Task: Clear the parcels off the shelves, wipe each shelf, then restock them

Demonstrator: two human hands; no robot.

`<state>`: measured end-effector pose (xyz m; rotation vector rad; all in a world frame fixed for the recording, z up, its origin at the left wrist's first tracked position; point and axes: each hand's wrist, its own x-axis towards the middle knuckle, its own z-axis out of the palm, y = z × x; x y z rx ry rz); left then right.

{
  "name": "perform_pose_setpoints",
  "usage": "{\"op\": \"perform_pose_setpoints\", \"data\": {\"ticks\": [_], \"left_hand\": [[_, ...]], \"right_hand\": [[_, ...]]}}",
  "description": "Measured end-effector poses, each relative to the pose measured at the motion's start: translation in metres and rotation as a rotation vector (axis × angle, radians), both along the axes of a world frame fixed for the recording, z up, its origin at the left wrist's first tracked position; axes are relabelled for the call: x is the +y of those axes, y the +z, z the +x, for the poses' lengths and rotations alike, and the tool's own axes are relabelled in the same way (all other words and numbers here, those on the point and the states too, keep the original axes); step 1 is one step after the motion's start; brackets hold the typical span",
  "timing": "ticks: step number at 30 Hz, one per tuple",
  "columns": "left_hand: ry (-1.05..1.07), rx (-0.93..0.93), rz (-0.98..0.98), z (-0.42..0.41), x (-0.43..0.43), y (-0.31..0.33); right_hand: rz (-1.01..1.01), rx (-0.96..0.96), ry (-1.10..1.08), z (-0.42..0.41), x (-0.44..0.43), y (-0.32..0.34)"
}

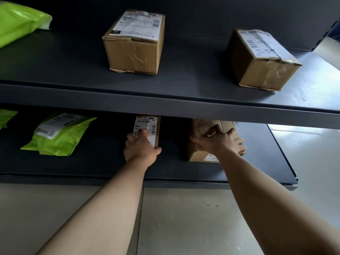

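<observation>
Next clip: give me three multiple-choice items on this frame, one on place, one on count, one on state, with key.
1. The left hand lies on: A a green bag; B the small labelled box; C the floor.
2. Cardboard boxes on the upper shelf: A one; B two; C four.
3. The right hand: A hangs idle; B holds a cloth; C grips the brown box on the lower shelf.
Key: B, fingers cover its label; B, two stand apart there; C, fingers curl over its top.

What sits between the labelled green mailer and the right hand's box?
A slim labelled box, gripped by the left hand; the right hand grips its cardboard box. Head view.
</observation>
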<state>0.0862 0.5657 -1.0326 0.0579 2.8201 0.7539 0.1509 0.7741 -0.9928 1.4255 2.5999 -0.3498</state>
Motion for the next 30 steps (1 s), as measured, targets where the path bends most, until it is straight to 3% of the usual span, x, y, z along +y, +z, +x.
{"op": "perform_pose_setpoints", "data": {"ticks": [8, 15, 23, 30], "left_hand": [[0.005, -0.043, -0.012, -0.001, 0.002, 0.002], [-0.04, -0.07, -0.016, -0.001, 0.0, 0.006], [-0.163, 0.16, -0.137, 0.015, -0.011, 0.026], [-0.142, -0.232, 0.175, 0.058, -0.031, 0.112]], "right_hand": [[-0.064, 0.042, -0.002, 0.001, 0.005, 0.002], [0.023, 0.05, 0.133, 0.009, 0.002, -0.002], [0.067, 0.251, 0.275, 0.036, -0.022, -0.001], [-0.182, 0.26, 0.046, 0.082, -0.06, 0.082]]}}
